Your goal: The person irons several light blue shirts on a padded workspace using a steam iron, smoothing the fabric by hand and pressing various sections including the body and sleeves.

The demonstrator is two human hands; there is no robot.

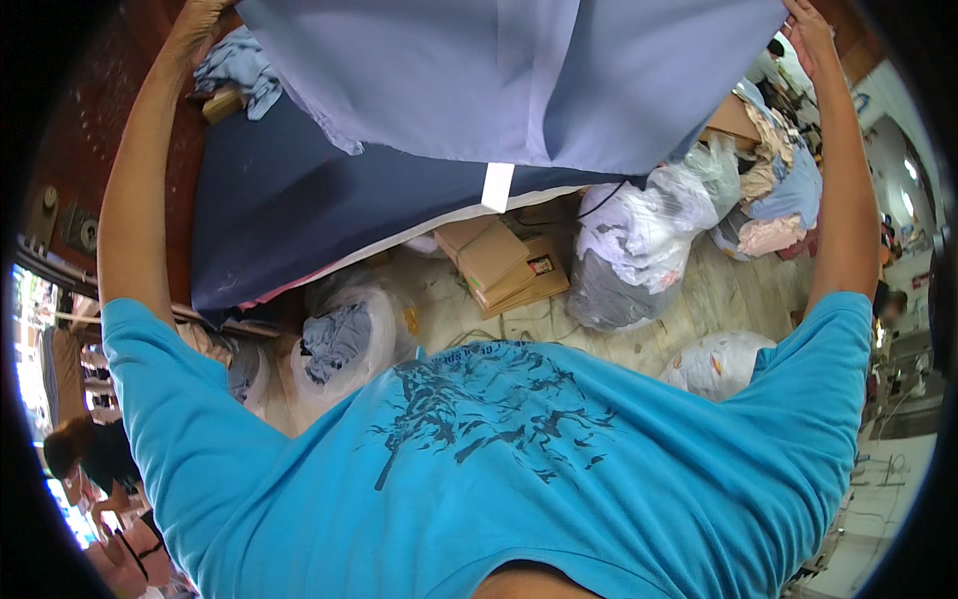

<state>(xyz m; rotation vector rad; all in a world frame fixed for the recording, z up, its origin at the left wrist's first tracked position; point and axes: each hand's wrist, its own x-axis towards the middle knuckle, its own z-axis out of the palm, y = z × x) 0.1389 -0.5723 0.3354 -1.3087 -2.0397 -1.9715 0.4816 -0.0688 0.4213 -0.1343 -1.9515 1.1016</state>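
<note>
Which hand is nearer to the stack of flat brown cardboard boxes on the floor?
Hard to tell, perhaps the left hand; the right hand is up at the far right, both above the cardboard boxes.

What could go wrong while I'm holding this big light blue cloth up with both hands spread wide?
The light blue cloth hangs from the left hand and right hand only at its top corners, so a corner might slip free. Its lower edge hangs close over the dark navy fabric and could drag it. Spread wide, it also hides the cardboard boxes and plastic bags on the floor, a possible tripping risk.
</note>
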